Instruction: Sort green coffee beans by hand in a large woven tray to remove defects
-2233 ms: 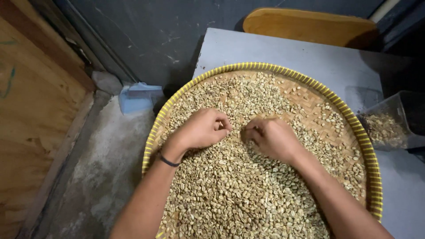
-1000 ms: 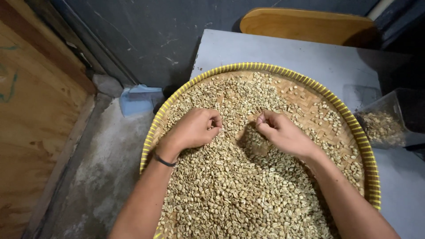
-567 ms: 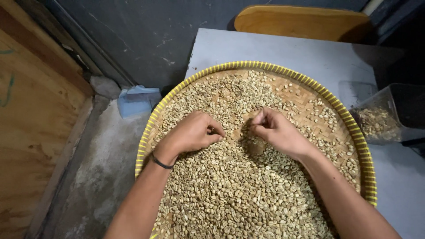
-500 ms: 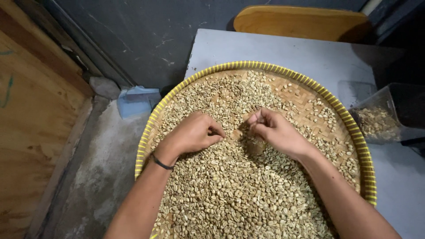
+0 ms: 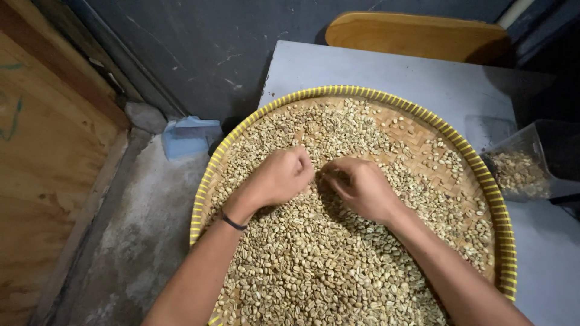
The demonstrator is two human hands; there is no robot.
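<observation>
Pale green coffee beans (image 5: 314, 265) fill the woven tray (image 5: 477, 160) under both hands. The left hand (image 5: 281, 176) and right hand (image 5: 361, 188) rest curled, fingertips nearly meeting, raking beans; a pinch cannot be told. Right of them stands a clear container (image 5: 531, 163) on the grey surface (image 5: 423, 78).

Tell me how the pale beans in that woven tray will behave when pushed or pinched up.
The beans lie loose and small in a heap, so a push likely makes them slide and spill sideways rather than move together. Their rounded, smooth look suggests single ones may slip from fingertips. The left hand and right hand rest curled on them; the tray's raised yellow rim probably contains strays.
</observation>
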